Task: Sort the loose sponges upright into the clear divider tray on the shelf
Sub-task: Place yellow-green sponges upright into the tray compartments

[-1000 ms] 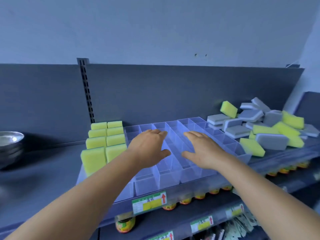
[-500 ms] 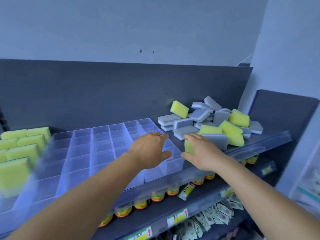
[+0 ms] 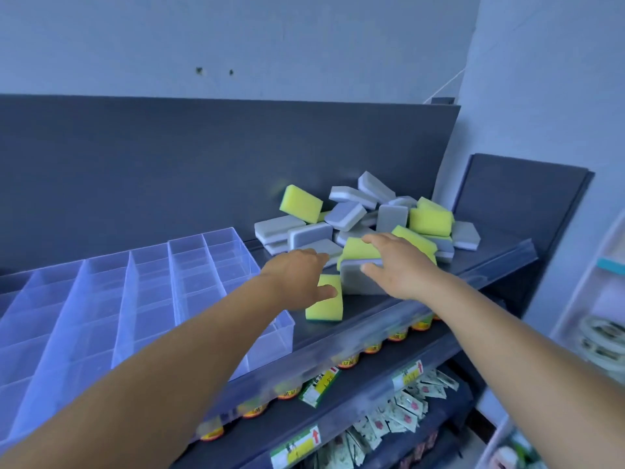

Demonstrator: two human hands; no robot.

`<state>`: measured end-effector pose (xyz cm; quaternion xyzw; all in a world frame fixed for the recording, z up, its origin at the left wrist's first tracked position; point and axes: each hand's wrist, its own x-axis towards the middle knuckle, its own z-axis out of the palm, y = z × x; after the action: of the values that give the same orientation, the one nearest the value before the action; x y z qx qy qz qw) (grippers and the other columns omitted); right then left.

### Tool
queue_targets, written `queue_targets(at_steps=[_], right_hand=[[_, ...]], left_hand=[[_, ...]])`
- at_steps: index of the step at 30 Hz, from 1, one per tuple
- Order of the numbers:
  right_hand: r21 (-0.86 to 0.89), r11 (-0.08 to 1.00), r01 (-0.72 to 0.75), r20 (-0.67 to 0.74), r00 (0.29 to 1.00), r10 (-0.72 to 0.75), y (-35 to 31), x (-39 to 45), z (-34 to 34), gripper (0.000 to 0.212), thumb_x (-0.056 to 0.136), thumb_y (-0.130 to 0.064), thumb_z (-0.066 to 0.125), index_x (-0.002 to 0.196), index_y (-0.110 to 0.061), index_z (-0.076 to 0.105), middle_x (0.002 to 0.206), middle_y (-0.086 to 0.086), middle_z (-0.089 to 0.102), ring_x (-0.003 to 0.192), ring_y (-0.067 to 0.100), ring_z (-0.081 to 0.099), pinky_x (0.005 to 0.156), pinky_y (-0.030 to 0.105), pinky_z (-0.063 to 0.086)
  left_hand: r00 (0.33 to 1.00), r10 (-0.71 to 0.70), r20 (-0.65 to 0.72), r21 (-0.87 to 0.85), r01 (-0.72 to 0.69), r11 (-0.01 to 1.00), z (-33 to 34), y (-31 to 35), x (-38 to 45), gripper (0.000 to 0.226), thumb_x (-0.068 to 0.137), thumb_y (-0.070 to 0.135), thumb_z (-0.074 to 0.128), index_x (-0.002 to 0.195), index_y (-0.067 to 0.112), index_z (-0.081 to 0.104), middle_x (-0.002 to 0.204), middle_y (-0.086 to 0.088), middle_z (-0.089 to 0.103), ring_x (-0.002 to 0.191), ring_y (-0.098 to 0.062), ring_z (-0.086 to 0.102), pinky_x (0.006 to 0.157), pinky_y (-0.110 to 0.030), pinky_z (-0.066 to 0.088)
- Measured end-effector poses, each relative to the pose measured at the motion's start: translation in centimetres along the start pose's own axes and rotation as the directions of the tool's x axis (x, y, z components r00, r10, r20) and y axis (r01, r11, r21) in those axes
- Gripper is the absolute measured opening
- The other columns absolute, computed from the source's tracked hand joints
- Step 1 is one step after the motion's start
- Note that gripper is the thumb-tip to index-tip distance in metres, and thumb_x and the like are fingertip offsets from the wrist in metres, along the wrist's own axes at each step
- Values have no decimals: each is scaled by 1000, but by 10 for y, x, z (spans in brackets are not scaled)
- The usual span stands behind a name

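A pile of loose yellow and grey sponges lies on the right part of the shelf. The clear divider tray sits to its left, and the compartments in view are empty. My right hand pinches a yellow sponge on the pile's near edge, fingers over its top and thumb at its lower edge, above a grey sponge. My left hand reaches with straight fingers over another yellow sponge lying flat beside the tray, its thumb touching that sponge.
A clear lip runs along the shelf's front edge. Jars line the shelf below, with price labels and small packets lower down. A dark back panel stands behind; a white rack is at the right.
The view has swung right, so the upright yellow sponges at the tray's left are out of view. Both hands moved from over the tray to the pile; my right hand took hold of a yellow sponge.
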<state>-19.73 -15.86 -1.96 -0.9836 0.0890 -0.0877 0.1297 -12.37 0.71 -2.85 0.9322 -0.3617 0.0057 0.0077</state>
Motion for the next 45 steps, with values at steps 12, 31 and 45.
queue_targets(at_steps=[12,31,45], right_hand=[[-12,1000,-25,53,998,26,22,85,13,50,94,-32,50,142,-20,39,148,0,41,134,21,39,105,34,37],[85,983,161,60,984,-166,54,112,4,61,84,-31,61,139,-23,36,141,3,36,121,25,47,95,34,42],[528,735,425,-143,898,-416,-28,82,1,79,77,-32,73,140,-40,27,129,-6,44,110,17,47,87,30,39]], left_hand=[[956,94,276,8,-100,995,21,-20,66,72,84,57,58,139,15,38,138,-5,47,125,-27,47,99,-46,44],[965,-251,75,-133,259,957,1,1,62,59,77,36,76,122,17,42,114,-5,52,94,-24,52,76,-34,47],[800,-490,-347,-349,375,859,-46,-12,-25,38,87,24,63,124,22,55,116,0,59,105,-22,53,84,-31,45]])
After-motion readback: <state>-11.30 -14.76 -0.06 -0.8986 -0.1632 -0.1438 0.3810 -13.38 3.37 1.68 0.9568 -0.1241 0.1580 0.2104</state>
